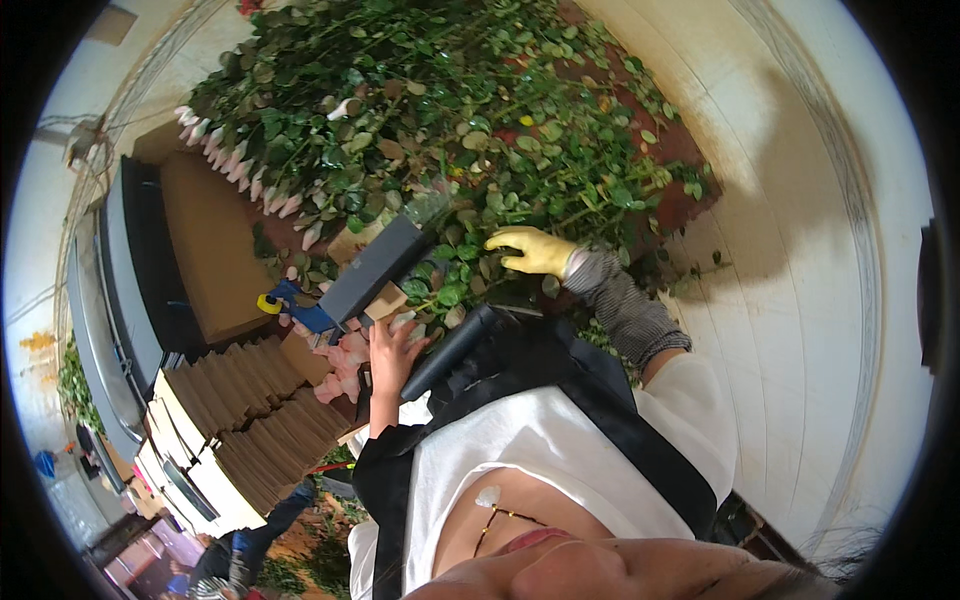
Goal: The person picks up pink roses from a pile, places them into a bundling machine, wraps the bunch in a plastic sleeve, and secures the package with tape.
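My left hand [393, 355], bare, is at the near end of a long dark grey box-like block [375, 268], with its fingers spread beside a small piece of cardboard [385, 301] and a pale rose head [403, 321]. Whether the fingertips touch the rose is hard to see. My right hand [535, 251], in a yellow glove under a striped sleeve, hovers at the near edge of a heap of leafy rose stems [450, 130], its thumb and fingers apart. Pink petals or rose heads [345, 362] lie just left of my left hand.
A blue tape dispenser [306, 312] with a yellow part sits left of the grey block. Corrugated cardboard sheets [255, 410] are stacked at lower left, below an open cardboard box [205, 235]. Pale pink roses [235, 165] line the heap's left side. White tiles [770, 330] lie right.
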`<state>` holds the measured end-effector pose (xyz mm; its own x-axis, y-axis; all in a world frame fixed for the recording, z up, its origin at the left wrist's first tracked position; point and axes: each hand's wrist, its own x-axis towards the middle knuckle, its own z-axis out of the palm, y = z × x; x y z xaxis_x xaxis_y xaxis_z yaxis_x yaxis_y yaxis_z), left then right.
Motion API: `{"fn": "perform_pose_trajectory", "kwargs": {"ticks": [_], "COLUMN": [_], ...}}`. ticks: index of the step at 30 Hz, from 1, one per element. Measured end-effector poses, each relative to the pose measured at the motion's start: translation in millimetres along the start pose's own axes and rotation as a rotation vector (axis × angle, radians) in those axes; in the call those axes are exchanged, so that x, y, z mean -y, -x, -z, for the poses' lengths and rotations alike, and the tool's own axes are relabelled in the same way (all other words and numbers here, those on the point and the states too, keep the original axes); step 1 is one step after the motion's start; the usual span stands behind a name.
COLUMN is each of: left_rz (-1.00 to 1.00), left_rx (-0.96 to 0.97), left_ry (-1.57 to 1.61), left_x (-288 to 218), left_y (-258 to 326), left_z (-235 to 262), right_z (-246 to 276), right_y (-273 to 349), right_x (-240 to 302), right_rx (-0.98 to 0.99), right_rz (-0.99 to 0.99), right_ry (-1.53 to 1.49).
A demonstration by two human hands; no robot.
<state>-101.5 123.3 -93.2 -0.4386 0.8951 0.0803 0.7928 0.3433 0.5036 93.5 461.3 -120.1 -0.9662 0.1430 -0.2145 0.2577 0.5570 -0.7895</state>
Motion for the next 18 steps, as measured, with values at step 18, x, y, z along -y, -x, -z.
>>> {"fn": "perform_pose_trajectory", "kwargs": {"ticks": [18], "left_rz": [0.169], "left_rx": [-0.050], "left_ry": [0.190], "left_x": [6], "left_y": [6], "left_z": [-13], "right_z": [188], "right_y": [-288], "right_x": [-84], "right_rx": [-0.684], "right_rz": [-0.294], "right_ry": [0.633]}}
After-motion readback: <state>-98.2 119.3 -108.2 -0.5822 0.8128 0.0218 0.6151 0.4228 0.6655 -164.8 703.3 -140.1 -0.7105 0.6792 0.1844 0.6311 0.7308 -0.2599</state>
